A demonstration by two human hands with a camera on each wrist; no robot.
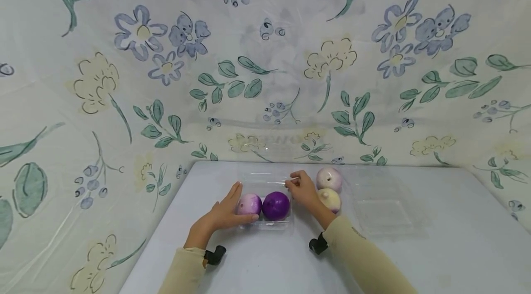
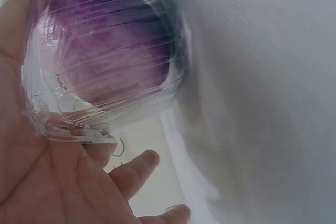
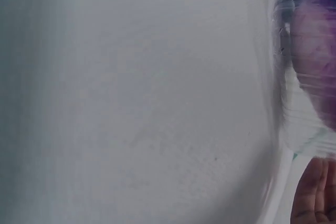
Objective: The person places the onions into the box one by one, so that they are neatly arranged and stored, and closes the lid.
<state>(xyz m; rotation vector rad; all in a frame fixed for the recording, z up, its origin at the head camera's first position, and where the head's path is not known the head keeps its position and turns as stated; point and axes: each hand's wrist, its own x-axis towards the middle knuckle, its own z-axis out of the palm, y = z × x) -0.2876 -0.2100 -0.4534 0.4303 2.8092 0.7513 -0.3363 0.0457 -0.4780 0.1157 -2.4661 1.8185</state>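
Two purple onions sit side by side in a clear plastic box [image 1: 265, 226]: a pale purple onion [image 1: 250, 205] at left and a deep purple onion [image 1: 276, 206] at right. My left hand [image 1: 226, 211] rests against the box's left side, fingers extended away from me and thumb across the front left. In the left wrist view, the ribbed box wall lies against the palm, with the other fingers spread. My right hand [image 1: 304, 190] is at the back right edge of the box, its bent fingers and thumb pinching the clear rim. The right wrist view hides that fingertip contact.
Beside my right hand, a whitish-pink onion [image 1: 329, 179] stands behind a pale yellow onion [image 1: 330, 200] on the white table [image 1: 265, 261]. Farther right lies another clear plastic box [image 1: 386, 227]. A flower-patterned sheet [image 1: 265, 54] hangs behind the table.
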